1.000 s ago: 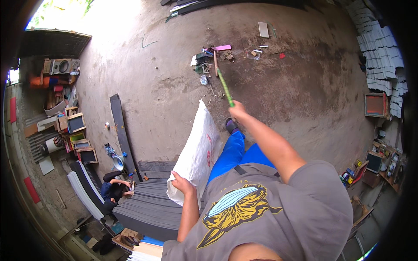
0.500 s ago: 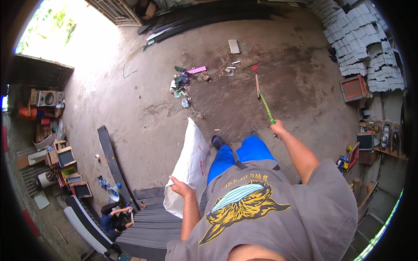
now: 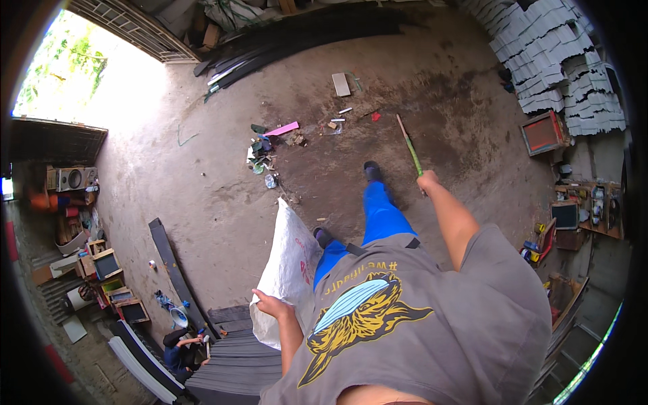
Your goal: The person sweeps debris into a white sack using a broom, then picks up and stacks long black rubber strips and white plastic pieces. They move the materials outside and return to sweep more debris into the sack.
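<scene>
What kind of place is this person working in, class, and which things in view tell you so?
Probably a workshop yard or open shed. A bare dirt floor carries stacked grey sheets and long dark strips. A litter pile lies ahead, and the left hand grips a white sack.

Daylight pours in from the open gateway (image 3: 101, 81) at the upper left, where the view burns out to white and washes the nearby concrete floor (image 3: 202, 169) pale. The right side and lower corners sit dimmer, shadows soft. Fisheye bending curves edges near the black rim; the centre stays fairly sharp.
</scene>
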Demonstrator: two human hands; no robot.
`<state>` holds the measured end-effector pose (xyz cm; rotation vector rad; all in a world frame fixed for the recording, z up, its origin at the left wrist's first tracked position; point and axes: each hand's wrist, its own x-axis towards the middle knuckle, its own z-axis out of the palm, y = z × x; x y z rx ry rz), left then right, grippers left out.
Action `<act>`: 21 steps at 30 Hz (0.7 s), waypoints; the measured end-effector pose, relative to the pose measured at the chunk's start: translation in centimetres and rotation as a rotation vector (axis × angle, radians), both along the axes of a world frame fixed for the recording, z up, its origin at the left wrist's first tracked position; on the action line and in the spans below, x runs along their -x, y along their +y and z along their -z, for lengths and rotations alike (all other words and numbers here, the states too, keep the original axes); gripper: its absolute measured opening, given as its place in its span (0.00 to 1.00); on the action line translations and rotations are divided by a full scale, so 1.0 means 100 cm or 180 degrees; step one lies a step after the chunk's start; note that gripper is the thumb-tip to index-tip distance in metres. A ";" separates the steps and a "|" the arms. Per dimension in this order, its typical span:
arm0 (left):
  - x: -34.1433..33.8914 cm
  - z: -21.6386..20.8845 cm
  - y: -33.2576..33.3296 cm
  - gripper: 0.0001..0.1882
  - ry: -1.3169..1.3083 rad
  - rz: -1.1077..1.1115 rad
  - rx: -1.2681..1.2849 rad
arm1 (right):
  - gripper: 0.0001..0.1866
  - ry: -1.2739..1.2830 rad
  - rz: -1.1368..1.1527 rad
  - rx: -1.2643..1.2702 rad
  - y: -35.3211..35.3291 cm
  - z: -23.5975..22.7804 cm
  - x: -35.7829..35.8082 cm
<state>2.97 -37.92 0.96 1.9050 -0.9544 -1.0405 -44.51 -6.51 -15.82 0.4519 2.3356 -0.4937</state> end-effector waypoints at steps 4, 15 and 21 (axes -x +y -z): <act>0.035 0.017 0.018 0.29 -0.0370 -0.0095 0.0028 | 0.11 -0.0013 -0.0064 -0.0212 -0.037 0.008 0.075; 0.136 -0.013 0.048 0.32 -0.0847 -0.0177 0.0044 | 0.20 -0.0820 -0.1167 0.0151 -0.077 0.021 0.126; 0.173 -0.007 0.059 0.32 -0.0528 -0.0142 0.0015 | 0.27 -0.0550 -0.0438 0.0608 -0.040 -0.033 0.138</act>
